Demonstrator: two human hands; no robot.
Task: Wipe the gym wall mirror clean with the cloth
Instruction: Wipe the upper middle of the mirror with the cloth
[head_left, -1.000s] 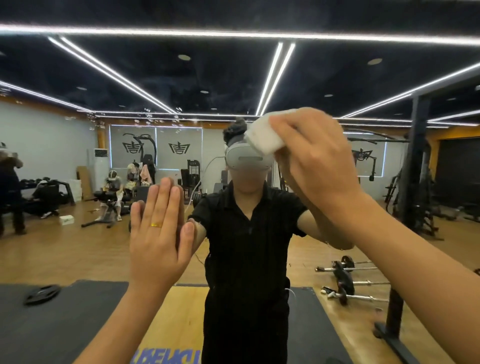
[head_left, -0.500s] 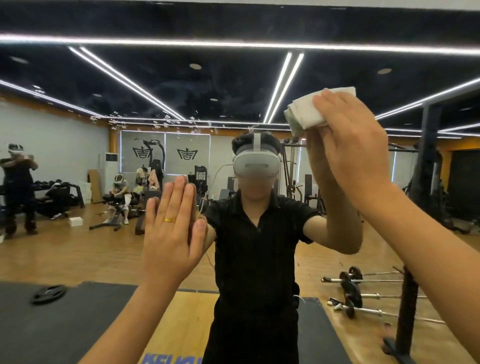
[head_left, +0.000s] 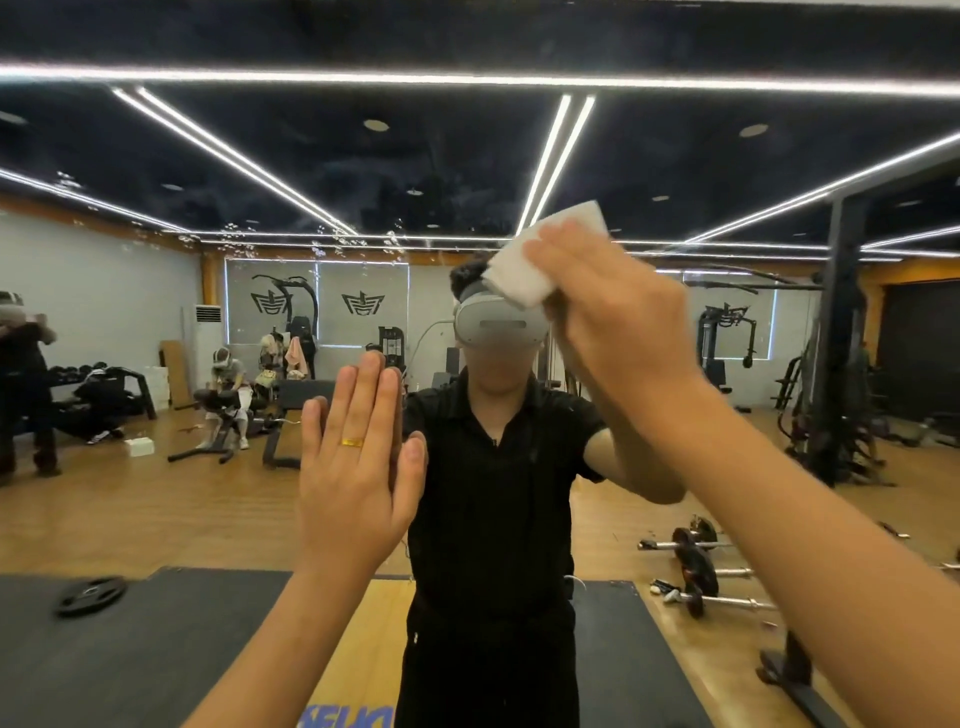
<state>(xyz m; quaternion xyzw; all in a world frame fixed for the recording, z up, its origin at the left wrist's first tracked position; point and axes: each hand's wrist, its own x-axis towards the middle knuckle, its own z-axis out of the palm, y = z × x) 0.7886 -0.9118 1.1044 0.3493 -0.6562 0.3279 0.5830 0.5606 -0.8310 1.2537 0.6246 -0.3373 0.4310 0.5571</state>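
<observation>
The wall mirror (head_left: 156, 509) fills the whole view and reflects the gym. My right hand (head_left: 613, 306) holds a folded white cloth (head_left: 535, 265) against the glass at upper centre, fingers spread over it; whether they curl round it is unclear. My left hand (head_left: 353, 462) lies flat on the mirror at centre left, fingers straight and together, a gold ring on one finger. A band of small droplets or foam specks (head_left: 322, 247) crosses the glass left of the cloth. My own reflection in black stands behind both hands.
Reflected in the mirror are weight benches with seated people (head_left: 228, 400) at left, a black rack (head_left: 836, 364) at right, barbells with plates (head_left: 696, 566) on the wooden floor, a loose plate (head_left: 91, 595) on a black mat.
My right hand with the cloth rose to the upper right, then came back down and left across the glass. My left hand stayed flat on the mirror.
</observation>
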